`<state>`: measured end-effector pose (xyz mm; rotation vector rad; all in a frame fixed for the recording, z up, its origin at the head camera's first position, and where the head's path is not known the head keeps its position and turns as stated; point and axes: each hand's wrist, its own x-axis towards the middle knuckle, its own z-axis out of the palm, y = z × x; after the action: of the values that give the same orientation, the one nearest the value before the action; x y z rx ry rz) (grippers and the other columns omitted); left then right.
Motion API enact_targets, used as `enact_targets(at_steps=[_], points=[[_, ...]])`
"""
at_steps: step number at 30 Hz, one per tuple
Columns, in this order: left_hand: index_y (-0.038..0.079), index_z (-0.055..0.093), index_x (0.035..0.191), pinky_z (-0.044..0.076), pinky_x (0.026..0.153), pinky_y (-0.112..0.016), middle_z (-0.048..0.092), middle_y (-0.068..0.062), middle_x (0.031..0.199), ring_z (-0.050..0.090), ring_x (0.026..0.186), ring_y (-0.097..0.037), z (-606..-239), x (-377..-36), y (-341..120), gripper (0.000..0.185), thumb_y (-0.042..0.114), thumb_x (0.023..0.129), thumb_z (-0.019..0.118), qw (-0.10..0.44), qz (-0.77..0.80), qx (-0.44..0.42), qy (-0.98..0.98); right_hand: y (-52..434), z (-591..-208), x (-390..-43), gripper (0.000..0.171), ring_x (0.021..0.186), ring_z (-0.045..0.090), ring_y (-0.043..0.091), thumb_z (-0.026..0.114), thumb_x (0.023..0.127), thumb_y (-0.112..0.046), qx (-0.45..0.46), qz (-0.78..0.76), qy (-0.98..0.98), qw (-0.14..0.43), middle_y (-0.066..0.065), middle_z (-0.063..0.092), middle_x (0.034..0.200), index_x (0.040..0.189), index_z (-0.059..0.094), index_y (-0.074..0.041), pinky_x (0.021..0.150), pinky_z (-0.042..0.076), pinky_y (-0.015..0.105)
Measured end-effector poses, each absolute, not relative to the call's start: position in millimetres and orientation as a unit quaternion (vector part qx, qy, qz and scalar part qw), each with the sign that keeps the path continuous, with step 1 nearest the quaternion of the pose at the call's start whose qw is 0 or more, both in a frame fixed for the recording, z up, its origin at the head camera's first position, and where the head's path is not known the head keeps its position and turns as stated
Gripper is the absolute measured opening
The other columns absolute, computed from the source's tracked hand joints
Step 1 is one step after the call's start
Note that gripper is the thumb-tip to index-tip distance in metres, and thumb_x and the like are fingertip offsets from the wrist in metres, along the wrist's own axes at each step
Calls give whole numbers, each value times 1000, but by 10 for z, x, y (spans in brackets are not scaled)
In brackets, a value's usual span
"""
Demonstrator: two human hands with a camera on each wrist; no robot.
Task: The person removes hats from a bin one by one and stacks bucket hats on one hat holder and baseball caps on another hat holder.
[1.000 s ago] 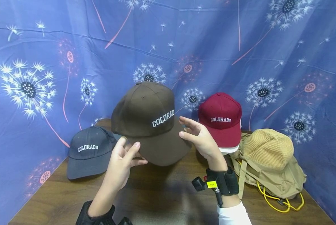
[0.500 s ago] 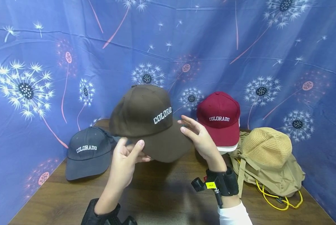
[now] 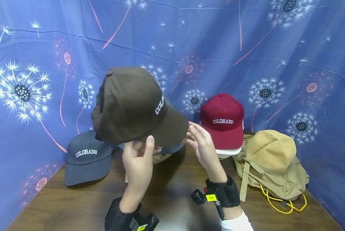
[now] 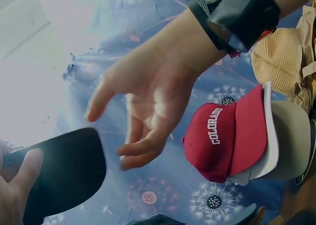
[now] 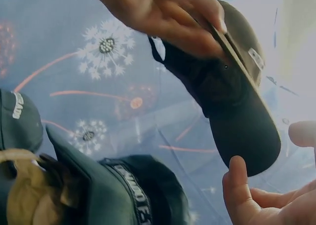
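Observation:
In the head view a brown baseball cap is held up above the table, tilted, its brim pointing right. My left hand pinches it near the brim's edge, thumb on top and fingers beneath. My right hand is by the tip of the brim with loosely bent fingers. The left wrist view shows a gap between the right hand and the brim. From the right wrist view, one fingertip overlaps the brim's underside; contact there is unclear.
Behind the brown cap, mostly hidden, are blue and beige hats. A dark grey cap sits left. To the right are a red cap over a white one and a straw hat on a khaki hat with yellow cord.
The brown cap has risen, moved left and turned so its brim faces further right. My left hand moved right and tilted with it; the right hand has shifted slightly.

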<state>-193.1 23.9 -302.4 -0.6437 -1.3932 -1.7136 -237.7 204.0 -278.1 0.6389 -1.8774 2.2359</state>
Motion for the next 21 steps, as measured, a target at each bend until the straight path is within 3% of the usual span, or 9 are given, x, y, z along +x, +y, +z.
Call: enact_targets(at_steps=[5, 14, 21], points=[[-12, 45, 117, 59, 64, -23, 67, -25, 83, 68, 69, -10, -3019, -2030, 389, 25, -4, 94, 51, 448, -654, -251, -555, 1916, -2809, -2344, 41, 97, 63, 3, 41, 98, -16, 238, 744, -622, 61, -11, 66, 104, 133, 41, 7, 79, 57, 23], [-11, 51, 109, 58, 60, -21, 70, -21, 79, 69, 64, -19, -3077, -2084, 603, 18, -3, 93, 54, 473, -635, -211, -574, 1727, -2858, -2325, 21, 81, 70, 6, 41, 98, -8, 236, 805, -539, 72, -8, 72, 90, 112, 57, -13, 72, 61, 25], [-8, 54, 106, 59, 61, -22, 71, -18, 79, 70, 66, -21, -3120, -2087, 662, 15, 0, 94, 55, 462, -636, -208, -582, 1727, -2844, -2338, 21, 71, 69, 4, 43, 95, 1, 194, 847, -485, 101, -6, 69, 81, 98, 60, -11, 67, 59, 19]])
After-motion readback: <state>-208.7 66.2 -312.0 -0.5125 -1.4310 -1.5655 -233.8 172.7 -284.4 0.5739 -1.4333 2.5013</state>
